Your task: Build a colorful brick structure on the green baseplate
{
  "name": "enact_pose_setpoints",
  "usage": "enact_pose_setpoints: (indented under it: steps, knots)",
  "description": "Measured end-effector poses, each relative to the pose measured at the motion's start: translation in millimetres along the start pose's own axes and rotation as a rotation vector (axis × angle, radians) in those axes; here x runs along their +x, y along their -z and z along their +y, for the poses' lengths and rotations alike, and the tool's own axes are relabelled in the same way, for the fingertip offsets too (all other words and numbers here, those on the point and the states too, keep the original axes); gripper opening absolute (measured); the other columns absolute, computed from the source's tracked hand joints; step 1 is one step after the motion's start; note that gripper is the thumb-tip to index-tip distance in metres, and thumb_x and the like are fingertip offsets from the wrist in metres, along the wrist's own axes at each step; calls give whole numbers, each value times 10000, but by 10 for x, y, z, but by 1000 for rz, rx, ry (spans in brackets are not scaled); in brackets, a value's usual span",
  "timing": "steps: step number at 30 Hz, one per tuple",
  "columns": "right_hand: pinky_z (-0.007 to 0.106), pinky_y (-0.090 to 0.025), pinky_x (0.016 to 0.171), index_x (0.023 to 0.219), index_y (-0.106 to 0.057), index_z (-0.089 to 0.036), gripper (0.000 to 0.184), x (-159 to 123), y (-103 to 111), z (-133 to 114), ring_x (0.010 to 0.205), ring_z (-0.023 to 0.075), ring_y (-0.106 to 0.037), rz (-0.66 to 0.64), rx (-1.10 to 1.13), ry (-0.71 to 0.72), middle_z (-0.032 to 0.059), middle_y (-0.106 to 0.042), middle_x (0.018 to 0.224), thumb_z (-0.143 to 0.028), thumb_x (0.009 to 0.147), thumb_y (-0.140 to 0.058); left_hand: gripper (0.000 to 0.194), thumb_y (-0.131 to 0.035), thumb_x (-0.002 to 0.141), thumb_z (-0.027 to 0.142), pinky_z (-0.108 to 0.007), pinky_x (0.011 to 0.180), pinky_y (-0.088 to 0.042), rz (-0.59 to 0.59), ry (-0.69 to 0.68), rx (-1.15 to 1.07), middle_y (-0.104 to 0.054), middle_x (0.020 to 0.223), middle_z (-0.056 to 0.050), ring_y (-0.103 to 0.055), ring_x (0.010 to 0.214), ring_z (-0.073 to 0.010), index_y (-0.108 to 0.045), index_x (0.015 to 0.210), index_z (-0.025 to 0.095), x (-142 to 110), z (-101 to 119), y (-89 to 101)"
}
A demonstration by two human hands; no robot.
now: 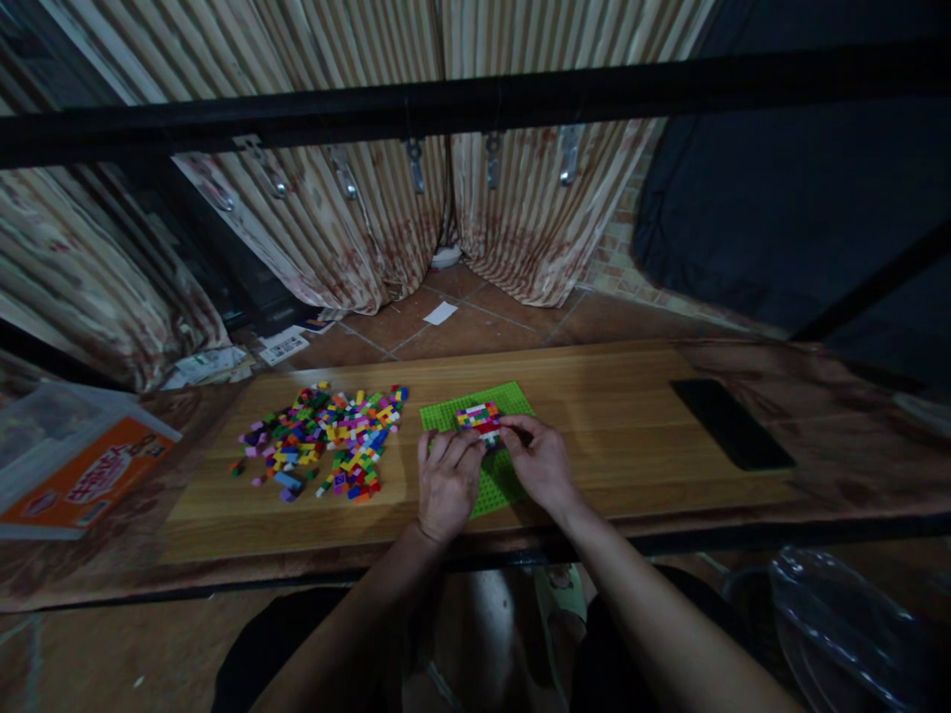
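Observation:
A green studded baseplate [512, 487] lies at a slant on the wooden board. On it sits a small build of toy bricks [478, 414] in white, red, blue, orange and other colours. My left hand [449, 483] is closed at the build's near left side, its bent fingers partly covering the bricks. From the right, my right hand [542, 461] pinches the build's edge with thumb and forefinger. Whether either hand also holds a loose brick is hidden.
A spread heap of loose toy bricks [327, 436] covers the left of the wooden board [616, 416]. A dark flat slab [732, 424] lies at the right. A plastic tub with an orange label [89, 475] stands far left. A black bar [446, 107] crosses beyond the board.

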State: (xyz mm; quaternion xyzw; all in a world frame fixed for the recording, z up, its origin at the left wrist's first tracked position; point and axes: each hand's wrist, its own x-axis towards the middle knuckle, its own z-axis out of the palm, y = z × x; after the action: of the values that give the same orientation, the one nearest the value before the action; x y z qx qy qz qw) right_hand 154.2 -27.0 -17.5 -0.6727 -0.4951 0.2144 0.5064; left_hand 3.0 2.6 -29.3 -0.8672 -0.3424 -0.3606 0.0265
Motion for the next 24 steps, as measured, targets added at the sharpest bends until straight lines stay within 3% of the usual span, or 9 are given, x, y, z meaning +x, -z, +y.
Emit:
enact_pose_setpoints:
  steps: [12, 16, 19, 21, 24]
  knots:
    - [361, -507, 820, 1030, -675, -191, 279, 11, 11, -3, 887, 209, -669, 36, -28, 26, 84, -729, 979, -311, 846, -502, 235, -555, 870, 176, -431, 936, -428, -12, 84, -89, -670, 1162, -67, -580, 1019, -218, -638, 1085, 224, 23, -12, 159]
    - [389, -506, 829, 1070, -671, -185, 323, 71, -13, 58, 884, 222, -670, 36, -71, -14, 96, -727, 1004, -334, 858, -479, 398, -566, 814, 120, -404, 933, -480, 0, 349, -219, -647, 1177, -108, -597, 1075, -228, -567, 1208, 178, 55, -96, 219]
    - [389, -512, 796, 1062, -679, -199, 334, 87, -43, 95, 854, 226, -674, 3, -73, -29, 80, -737, 949, -366, 862, -470, 551, -559, 739, 46, -340, 801, -551, -149, 591, -468, -665, 1145, -108, -662, 936, -194, -508, 1275, 165, 42, -137, 166]
    - [375, -518, 744, 1066, -679, -205, 353, 74, -52, 108, 794, 222, -677, -33, -73, -35, 71, -739, 895, -396, 870, -457, 618, -535, 714, 13, -297, 745, -562, -246, 656, -609, -667, 1155, -95, -673, 896, -171, -483, 1307, 179, 26, -136, 106]
    - [367, -519, 680, 1086, -669, -194, 409, 24, -46, 114, 730, 226, -673, -62, -104, -61, 83, -731, 879, -452, 880, -428, 660, -505, 704, -8, -291, 771, -562, -268, 661, -655, -672, 1163, -74, -662, 963, -176, -476, 1331, 199, 25, -118, 50]
